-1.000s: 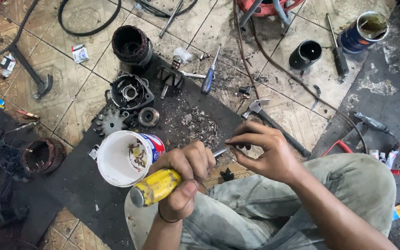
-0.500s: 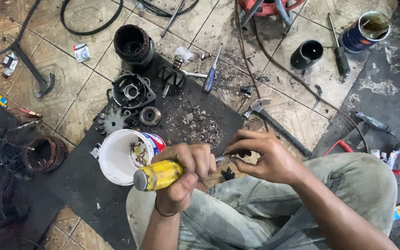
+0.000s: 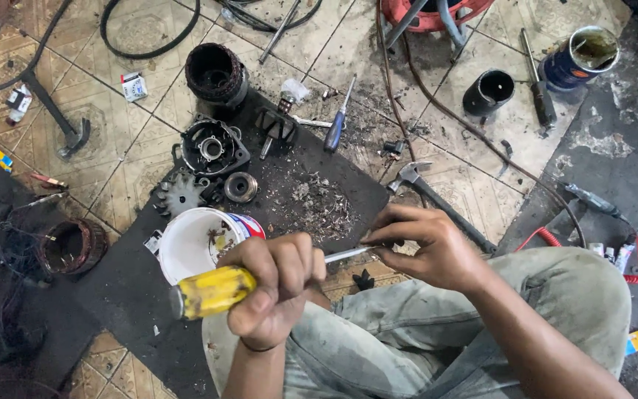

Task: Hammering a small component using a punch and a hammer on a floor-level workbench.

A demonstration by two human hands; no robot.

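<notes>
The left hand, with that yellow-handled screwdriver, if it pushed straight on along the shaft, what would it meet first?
Most likely the right hand: the left hand aims the yellow-handled screwdriver rightward, and its tip ends at the right fingers, which seem to pinch something small there.

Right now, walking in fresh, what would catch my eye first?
The yellow screwdriver gripped in the left hand at the bottom centre, its shaft running to the right hand. Just behind sits a white tub, and motor parts and a hammer lie scattered on the dirty tiled floor.
</notes>
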